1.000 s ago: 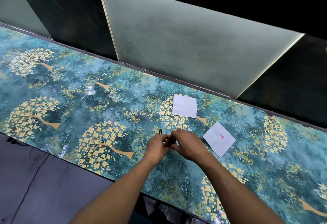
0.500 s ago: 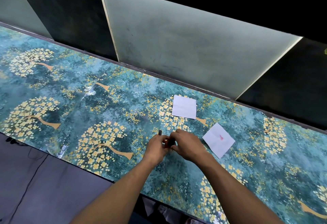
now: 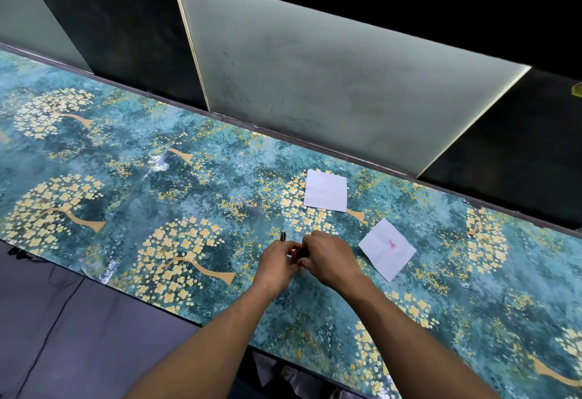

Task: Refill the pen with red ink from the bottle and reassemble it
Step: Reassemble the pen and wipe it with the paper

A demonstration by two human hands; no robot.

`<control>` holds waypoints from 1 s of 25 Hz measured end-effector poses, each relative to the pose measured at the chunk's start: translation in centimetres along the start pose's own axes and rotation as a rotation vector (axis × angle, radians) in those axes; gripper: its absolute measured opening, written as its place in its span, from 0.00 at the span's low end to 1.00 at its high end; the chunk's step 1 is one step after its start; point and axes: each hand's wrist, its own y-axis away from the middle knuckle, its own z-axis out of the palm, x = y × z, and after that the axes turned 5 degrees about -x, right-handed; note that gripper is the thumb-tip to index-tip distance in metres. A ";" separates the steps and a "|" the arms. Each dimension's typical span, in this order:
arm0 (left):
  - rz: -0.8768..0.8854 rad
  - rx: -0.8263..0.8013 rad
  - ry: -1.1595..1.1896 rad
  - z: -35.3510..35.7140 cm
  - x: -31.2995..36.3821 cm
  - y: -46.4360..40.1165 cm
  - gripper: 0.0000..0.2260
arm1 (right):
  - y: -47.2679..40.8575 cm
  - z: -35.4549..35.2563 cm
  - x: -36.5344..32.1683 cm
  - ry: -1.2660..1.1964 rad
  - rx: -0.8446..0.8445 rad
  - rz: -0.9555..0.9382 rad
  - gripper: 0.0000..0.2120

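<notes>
My left hand (image 3: 277,263) and my right hand (image 3: 330,257) meet over the patterned table (image 3: 189,197), fingertips touching. Between them is a small dark object with a bit of red showing, the ink bottle (image 3: 299,254); most of it is hidden by my fingers. My right hand's fingers are closed on its black top. The end of a black pen part (image 3: 282,236) pokes up out of my left hand's grip. The rest of the pen is hidden.
Two white paper squares lie beyond my hands: a plain white paper (image 3: 326,190) at the back, and a paper with a red ink stain (image 3: 387,249) to the right. A wall panel (image 3: 315,77) rises behind the table. The table's near edge (image 3: 176,313) runs below my left forearm.
Both hands stay pressed together on the small bottle at the same spot; only slight finger movement and a small shift of the view.
</notes>
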 end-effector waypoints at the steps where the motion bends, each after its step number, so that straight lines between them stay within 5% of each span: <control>1: 0.003 -0.003 0.008 0.0 0.1 0.0 0.16 | 0.1 0.1 0.2 -0.008 -0.006 -0.019 0.10; 25: 0.001 0.014 0.023 0.0 0.3 0.3 0.18 | 1.2 2.0 1.0 -0.105 0.021 -0.007 0.14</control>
